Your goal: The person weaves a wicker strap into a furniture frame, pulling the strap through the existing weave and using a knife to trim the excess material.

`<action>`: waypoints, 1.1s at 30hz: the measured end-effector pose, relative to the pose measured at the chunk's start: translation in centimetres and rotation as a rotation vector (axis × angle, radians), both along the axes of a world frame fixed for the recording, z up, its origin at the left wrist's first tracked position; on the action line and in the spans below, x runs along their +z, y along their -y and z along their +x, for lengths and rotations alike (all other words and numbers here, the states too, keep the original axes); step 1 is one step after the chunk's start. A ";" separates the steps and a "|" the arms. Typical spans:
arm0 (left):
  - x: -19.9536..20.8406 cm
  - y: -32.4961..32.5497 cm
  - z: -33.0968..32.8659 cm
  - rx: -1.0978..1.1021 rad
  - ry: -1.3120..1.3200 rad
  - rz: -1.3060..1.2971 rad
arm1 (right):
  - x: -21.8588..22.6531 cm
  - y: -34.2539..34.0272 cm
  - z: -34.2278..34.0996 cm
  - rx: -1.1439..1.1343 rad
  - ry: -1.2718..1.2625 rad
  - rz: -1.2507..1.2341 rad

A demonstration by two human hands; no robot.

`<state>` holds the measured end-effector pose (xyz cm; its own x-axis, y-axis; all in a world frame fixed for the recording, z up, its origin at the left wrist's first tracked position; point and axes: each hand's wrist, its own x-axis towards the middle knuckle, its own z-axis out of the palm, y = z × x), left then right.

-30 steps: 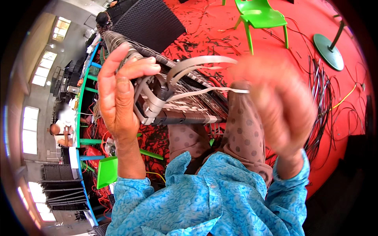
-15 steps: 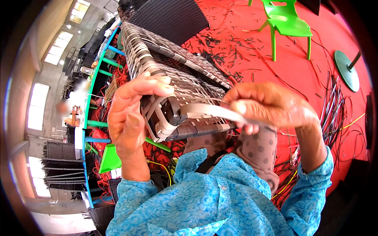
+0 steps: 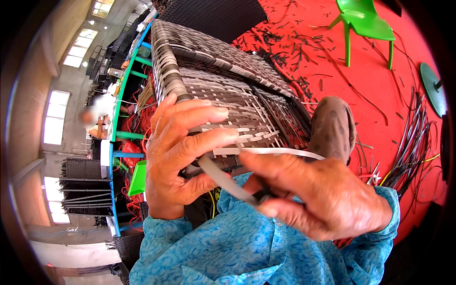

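A woven furniture part (image 3: 232,104) in brown, grey and white flat strips leans in front of me, its near corner under my left hand (image 3: 183,154). Those fingers curl over the corner, with the thumb below. From this corner a pale grey flat weaving strip (image 3: 223,179) runs down to my right hand (image 3: 313,194), which pinches it between thumb and fingers. A small dark piece (image 3: 263,194) shows between the right fingers; its kind is unclear. Another length, a white strip (image 3: 285,151), passes behind the right hand along the part's lower edge.
A green plastic chair (image 3: 363,21) stands far right on the red floor, near a round dark green base (image 3: 433,88). Bundled dark strips (image 3: 408,147) and pliers (image 3: 374,175) lie at right. Dark scraps litter the floor. A blue-green rail (image 3: 114,128) runs along the left; a person sits beyond it.
My right hand has come down and toward me, drawing the strip's end with it. My left fingers have shifted further over the corner. The woven part appears turned, showing more of its inner face.
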<state>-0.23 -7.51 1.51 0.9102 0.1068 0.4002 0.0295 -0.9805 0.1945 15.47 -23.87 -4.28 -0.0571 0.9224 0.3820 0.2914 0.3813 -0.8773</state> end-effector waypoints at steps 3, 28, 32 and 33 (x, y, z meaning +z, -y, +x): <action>-0.3 0.3 0.2 -0.006 0.011 0.023 | 0.0 -0.1 -0.4 0.291 0.078 -0.098; -3.4 -1.4 -1.3 -0.061 0.356 -0.067 | -5.7 -10.8 0.0 0.044 -1.221 -0.152; -3.9 -1.0 -0.8 -0.007 0.490 -0.210 | -2.8 -10.5 1.2 0.096 -0.992 0.071; -4.4 -0.7 -0.8 0.053 0.624 -0.305 | -2.2 -10.6 1.5 0.083 -0.933 0.066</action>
